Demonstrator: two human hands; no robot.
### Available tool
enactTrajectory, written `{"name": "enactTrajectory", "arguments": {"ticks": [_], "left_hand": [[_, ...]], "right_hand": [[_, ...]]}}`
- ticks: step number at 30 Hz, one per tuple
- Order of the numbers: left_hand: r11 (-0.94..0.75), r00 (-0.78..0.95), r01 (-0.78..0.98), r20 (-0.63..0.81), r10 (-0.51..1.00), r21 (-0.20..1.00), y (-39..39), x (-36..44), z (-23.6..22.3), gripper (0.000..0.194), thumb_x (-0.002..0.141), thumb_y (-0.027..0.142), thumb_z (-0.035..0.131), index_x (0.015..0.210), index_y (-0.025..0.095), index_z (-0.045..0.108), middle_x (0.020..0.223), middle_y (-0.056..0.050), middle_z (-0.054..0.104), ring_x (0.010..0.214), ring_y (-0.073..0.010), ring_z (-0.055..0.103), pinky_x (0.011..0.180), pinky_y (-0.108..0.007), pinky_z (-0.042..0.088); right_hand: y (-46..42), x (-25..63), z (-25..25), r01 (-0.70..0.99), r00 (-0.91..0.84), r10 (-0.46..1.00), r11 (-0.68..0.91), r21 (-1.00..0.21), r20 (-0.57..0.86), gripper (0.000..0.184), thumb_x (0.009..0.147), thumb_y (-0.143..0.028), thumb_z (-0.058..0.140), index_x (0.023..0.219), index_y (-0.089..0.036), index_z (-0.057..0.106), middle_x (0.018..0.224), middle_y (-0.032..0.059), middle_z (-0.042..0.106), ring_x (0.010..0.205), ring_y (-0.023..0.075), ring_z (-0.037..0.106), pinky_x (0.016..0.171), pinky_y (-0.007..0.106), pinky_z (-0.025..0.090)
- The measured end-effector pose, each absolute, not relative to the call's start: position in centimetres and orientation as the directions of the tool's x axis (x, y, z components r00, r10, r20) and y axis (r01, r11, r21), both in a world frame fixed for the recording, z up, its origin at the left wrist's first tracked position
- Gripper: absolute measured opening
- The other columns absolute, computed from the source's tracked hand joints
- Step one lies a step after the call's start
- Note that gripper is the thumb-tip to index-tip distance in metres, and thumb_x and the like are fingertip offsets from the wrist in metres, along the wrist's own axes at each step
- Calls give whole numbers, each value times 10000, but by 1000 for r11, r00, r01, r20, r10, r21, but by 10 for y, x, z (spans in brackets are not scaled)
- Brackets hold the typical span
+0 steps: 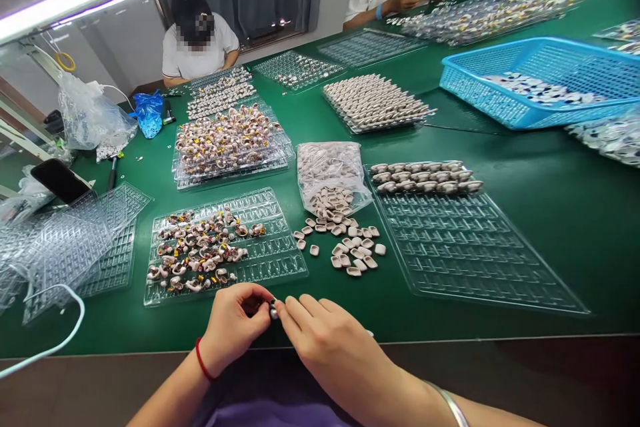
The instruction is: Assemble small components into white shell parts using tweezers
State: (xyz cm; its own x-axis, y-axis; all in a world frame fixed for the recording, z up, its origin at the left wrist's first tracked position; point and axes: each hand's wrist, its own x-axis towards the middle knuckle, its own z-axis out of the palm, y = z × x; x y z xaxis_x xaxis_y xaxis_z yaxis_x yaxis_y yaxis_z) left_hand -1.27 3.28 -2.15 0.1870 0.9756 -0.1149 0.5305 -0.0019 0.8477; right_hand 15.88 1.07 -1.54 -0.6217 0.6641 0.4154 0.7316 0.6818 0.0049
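Note:
At the table's front edge, my left hand and my right hand meet, fingertips pinched together. Between them shows a small part, dark with a pale rounded end; the fingers cover most of it. Just beyond my left hand lies a clear plastic tray, partly filled with small assembled pieces in beige, dark and yellow. Past my right hand, loose beige shell-shaped pieces are scattered in front of an open plastic bag of the same pieces.
To the right, another clear tray carries rows of beige pieces at its far end. Stacked loaded trays, a blue basket and a phone stand farther off. A white cable curves at left. Two people sit across the table.

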Motion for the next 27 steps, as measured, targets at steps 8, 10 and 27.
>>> {"name": "enactTrajectory", "arguments": {"ticks": [8,10,27], "left_hand": [[-11,198,541,-114,974,841,32,-14,-23,161,737,118,584,779,159,733,707,-42,753,598,-163,676,585,-224,534],[-11,195,542,-113,974,840,32,-14,-22,163,733,110,585,775,164,733,708,-37,753,598,-160,674,590,-224,535],[9,171,534,-119,978,845,31,-11,-20,160,722,100,588,768,151,733,709,-49,747,611,-173,666,601,-240,520]], "right_hand": [[13,159,-16,744,-602,668,668,3,437,254,820,33,441,873,-97,653,701,62,619,599,194,524,526,329,328],[13,157,-16,747,-603,672,665,7,429,260,824,31,431,854,-105,650,690,61,614,589,192,517,521,330,328],[8,151,-16,711,-672,639,698,86,374,235,818,12,448,849,-87,658,716,103,626,612,207,521,493,325,336]]}}
